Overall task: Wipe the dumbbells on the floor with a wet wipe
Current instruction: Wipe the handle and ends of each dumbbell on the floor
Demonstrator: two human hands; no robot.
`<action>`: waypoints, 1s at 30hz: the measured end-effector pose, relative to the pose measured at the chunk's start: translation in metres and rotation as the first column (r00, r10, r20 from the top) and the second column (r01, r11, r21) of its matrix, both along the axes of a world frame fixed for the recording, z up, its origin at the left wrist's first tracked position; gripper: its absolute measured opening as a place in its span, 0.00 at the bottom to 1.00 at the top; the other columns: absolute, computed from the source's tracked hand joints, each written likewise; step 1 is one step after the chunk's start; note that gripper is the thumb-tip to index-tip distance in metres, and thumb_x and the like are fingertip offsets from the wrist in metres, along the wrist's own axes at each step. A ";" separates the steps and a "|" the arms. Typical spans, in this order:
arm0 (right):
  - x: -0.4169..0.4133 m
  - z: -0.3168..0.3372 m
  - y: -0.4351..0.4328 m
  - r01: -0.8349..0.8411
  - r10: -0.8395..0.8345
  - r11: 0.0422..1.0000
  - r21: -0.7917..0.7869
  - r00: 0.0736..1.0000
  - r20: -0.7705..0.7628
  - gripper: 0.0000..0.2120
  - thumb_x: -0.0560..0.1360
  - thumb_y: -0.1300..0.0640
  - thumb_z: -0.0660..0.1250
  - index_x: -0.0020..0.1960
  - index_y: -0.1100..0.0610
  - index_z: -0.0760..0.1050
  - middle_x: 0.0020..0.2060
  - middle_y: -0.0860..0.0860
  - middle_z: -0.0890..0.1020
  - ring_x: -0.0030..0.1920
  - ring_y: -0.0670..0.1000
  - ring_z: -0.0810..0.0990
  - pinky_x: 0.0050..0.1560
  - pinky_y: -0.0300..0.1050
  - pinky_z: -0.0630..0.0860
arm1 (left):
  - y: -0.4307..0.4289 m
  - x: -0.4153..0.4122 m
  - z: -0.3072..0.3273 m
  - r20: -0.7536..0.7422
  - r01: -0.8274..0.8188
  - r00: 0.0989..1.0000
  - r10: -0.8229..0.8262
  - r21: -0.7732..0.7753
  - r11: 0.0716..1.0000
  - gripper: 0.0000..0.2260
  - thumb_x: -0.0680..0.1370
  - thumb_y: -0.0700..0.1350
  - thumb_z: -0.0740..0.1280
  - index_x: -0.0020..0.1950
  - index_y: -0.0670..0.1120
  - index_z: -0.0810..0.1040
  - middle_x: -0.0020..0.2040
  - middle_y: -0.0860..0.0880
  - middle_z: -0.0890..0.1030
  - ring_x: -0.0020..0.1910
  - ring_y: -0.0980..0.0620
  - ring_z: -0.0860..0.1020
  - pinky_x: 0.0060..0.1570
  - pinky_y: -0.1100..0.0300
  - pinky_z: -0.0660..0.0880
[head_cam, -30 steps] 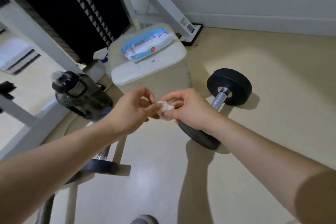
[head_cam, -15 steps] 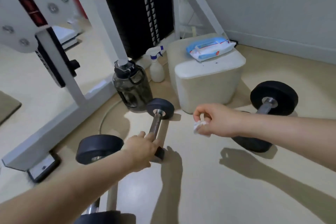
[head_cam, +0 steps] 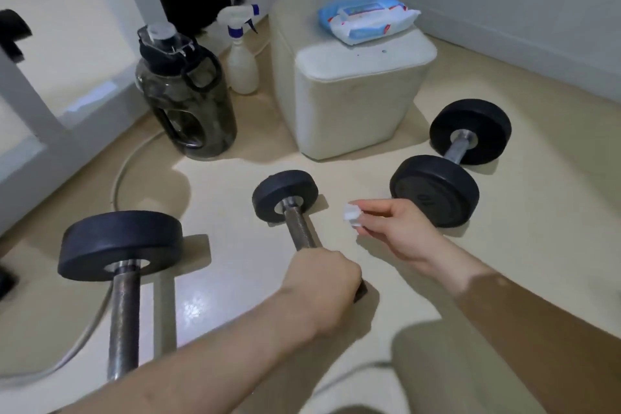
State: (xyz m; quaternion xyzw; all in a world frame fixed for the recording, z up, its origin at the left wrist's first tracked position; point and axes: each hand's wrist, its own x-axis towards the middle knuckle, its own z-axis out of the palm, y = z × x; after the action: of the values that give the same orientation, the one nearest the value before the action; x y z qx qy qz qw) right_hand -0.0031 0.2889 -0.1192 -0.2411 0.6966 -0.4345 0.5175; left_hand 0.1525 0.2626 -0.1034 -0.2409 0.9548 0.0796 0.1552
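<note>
Three black dumbbells lie on the beige floor. My left hand [head_cam: 321, 282] is closed around the knurled steel handle of the small middle dumbbell [head_cam: 285, 195], hiding its near end. My right hand [head_cam: 395, 228] pinches a small folded white wet wipe [head_cam: 351, 213] just right of that handle, above the floor and not touching the bar. A larger dumbbell [head_cam: 437, 188] rests to the right behind my right hand. Another large dumbbell [head_cam: 121, 245] lies at the left, its near end out of view.
A cream padded stool [head_cam: 356, 101] stands behind the dumbbells with a blue wet-wipe pack [head_cam: 364, 17] on top. A dark water jug [head_cam: 183, 94] and a white spray bottle [head_cam: 240, 54] stand left of it. A white machine frame [head_cam: 40, 111] and a cable [head_cam: 124, 171] border the left.
My hands parted from holding the wipe together. The left hand reached down and closed on the small dumbbell's handle; the right hand kept the wipe and came nearer the handle. The view shifted left and closer.
</note>
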 end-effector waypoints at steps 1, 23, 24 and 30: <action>0.005 -0.004 0.004 -0.027 0.027 1.000 -0.006 0.997 -0.071 0.10 0.74 0.65 0.70 0.52 0.53 0.83 0.46 0.54 0.84 0.42 0.47 0.79 0.51 0.41 0.76 | 0.020 -0.002 0.000 -0.022 0.048 0.999 -0.046 0.086 0.995 0.08 0.72 0.40 0.64 0.36 0.47 0.66 0.34 0.45 0.75 0.30 0.43 0.70 0.26 0.61 0.51; 0.029 -0.028 0.006 -0.783 0.633 0.575 0.239 0.241 -0.736 0.08 0.76 0.54 0.67 0.52 0.52 0.84 0.42 0.47 0.78 0.46 0.49 0.78 0.49 0.42 0.72 | 0.053 0.064 -0.025 -0.215 0.370 0.917 -0.337 0.136 0.919 0.31 0.73 0.37 0.64 0.74 0.48 0.57 0.66 0.42 0.70 0.51 0.41 0.74 0.40 0.51 0.77; 0.028 -0.034 0.002 -0.786 0.608 0.576 0.225 0.228 -0.761 0.08 0.76 0.54 0.67 0.51 0.53 0.84 0.41 0.46 0.76 0.45 0.48 0.77 0.48 0.38 0.70 | 0.051 0.072 -0.015 -0.244 0.373 0.910 -0.336 0.124 0.920 0.30 0.74 0.37 0.63 0.74 0.50 0.57 0.68 0.44 0.69 0.53 0.42 0.74 0.41 0.53 0.77; 0.013 -0.051 0.042 -0.798 0.675 0.589 0.131 0.396 -0.622 0.08 0.74 0.56 0.70 0.52 0.55 0.84 0.40 0.47 0.75 0.43 0.46 0.77 0.50 0.34 0.71 | 0.038 0.139 0.047 -0.053 0.228 0.973 -0.223 0.138 0.964 0.34 0.61 0.46 0.75 0.65 0.57 0.70 0.56 0.57 0.78 0.45 0.58 0.80 0.30 0.67 0.76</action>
State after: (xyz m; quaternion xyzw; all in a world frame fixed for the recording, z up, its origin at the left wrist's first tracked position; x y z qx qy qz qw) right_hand 0.0099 0.3308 -0.1703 -0.6990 0.5980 -0.1188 0.3737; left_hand 0.2916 0.3007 -0.0565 -0.1175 0.9705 0.1341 0.1623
